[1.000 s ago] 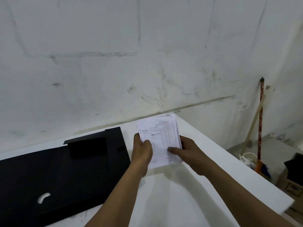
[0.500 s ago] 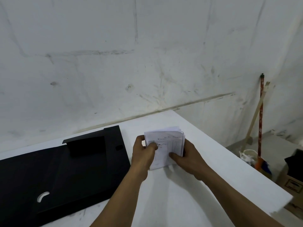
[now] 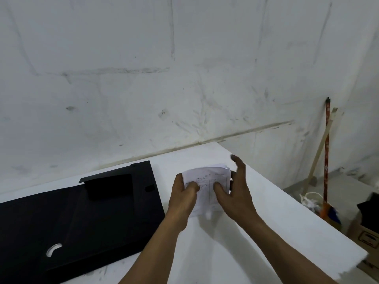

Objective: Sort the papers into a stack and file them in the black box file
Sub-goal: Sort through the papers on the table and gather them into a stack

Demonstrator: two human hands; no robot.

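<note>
A small stack of white printed papers (image 3: 207, 181) stands nearly upright on the white table (image 3: 276, 226), its lower edge near the tabletop. My left hand (image 3: 181, 198) grips the stack's left side, thumb on the front sheet. My right hand (image 3: 235, 191) holds the right side with the thumb on the front, while its fingers are spread and raised off the right edge. The black box file (image 3: 82, 214) lies open and flat on the table, to the left of the papers, with a curved finger cut-out near its front.
The white wall (image 3: 184, 78) rises right behind the table. The table's right edge drops to the floor, where a red-handled broom (image 3: 326, 152), a wooden stick, a white bag and a cardboard box (image 3: 367, 234) stand.
The papers went from lying tilted back to standing upright and squared. My right fingers have now lifted and spread off the stack's right edge. The view shifted slightly.
</note>
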